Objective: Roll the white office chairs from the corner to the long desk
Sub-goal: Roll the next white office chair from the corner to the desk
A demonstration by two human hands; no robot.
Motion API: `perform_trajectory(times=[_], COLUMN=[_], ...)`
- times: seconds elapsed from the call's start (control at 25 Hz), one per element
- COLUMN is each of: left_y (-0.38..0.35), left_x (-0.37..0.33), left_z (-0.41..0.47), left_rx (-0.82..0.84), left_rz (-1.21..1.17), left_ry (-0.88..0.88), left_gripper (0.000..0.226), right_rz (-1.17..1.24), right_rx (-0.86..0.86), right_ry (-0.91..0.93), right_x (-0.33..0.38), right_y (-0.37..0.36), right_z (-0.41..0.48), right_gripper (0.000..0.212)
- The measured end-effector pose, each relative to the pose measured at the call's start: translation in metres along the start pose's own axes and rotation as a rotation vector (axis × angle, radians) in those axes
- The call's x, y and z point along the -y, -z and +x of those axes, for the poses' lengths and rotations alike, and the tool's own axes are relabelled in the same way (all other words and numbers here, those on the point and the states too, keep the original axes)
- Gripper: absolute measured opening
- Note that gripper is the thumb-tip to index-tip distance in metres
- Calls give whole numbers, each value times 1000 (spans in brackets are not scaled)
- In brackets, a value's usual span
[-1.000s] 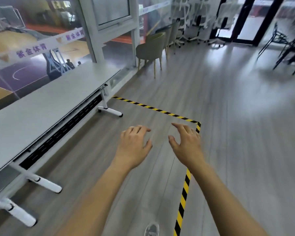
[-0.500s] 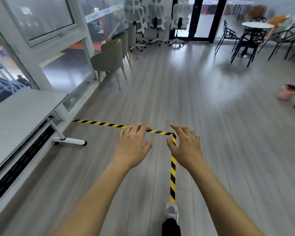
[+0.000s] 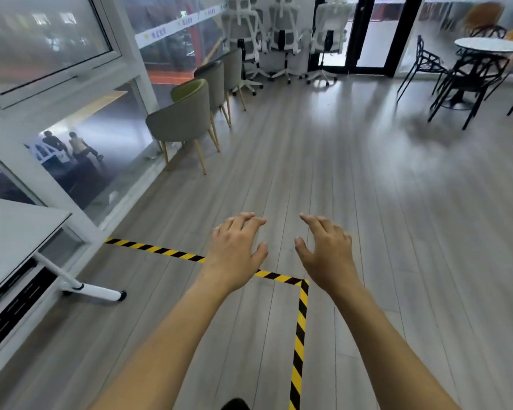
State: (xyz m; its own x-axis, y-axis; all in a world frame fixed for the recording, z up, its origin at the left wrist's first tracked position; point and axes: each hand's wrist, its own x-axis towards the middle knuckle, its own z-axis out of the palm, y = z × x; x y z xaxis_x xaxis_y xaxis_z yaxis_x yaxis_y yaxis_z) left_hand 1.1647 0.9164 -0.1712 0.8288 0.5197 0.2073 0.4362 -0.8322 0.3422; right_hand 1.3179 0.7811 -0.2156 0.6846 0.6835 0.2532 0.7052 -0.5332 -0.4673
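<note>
Three white office chairs (image 3: pixel 283 31) with mesh backs and wheeled bases stand together in the far corner, beside a black-framed glass door. The long white desk (image 3: pixel 15 235) runs along the window wall at my left; only its near end shows. My left hand (image 3: pixel 237 250) and my right hand (image 3: pixel 326 253) are stretched out in front of me above the floor, palms down, fingers loosely spread, holding nothing. Both hands are far from the chairs.
Grey-green upholstered chairs (image 3: pixel 187 119) on wooden legs line the window wall ahead on the left. A round table (image 3: pixel 486 45) with black wire chairs stands at the far right. Yellow-black floor tape (image 3: pixel 299 327) forms a corner under my hands. The desk's white foot (image 3: pixel 98 291) juts out.
I have walked forward past the desk's end toward the corner. The white chairs are nearer and larger, the tape corner has slid under my hands. Both hands stay spread and hold nothing.
</note>
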Motion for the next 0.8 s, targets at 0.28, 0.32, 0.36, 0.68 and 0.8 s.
perform_trajectory(times=[0.28,0.32,0.36,0.68,0.8], left_y=[-45,-48,-49,-72,-102], left_x=[70,78,87,129,146], left_z=[243,278,317,582,693], left_rx=[-20,-13,-11,-25,-25], left_rz=[-9,-17,-13,-15,1], left_ry=[7,11,4,-68,-62], left_gripper=[40,40,39,36,34], right_rz=[-36,-36,-40,-19,-16], right_rx=[54,61,63,20,5], right_ry=[-36,-43,-44,-94,-106], right_x=[-45,-47,-49,-93,-129], right_y=[-60,-66,-72,-103,-125], right_z=[241,276,314,571,674], right_gripper=[48,49,49,47,44])
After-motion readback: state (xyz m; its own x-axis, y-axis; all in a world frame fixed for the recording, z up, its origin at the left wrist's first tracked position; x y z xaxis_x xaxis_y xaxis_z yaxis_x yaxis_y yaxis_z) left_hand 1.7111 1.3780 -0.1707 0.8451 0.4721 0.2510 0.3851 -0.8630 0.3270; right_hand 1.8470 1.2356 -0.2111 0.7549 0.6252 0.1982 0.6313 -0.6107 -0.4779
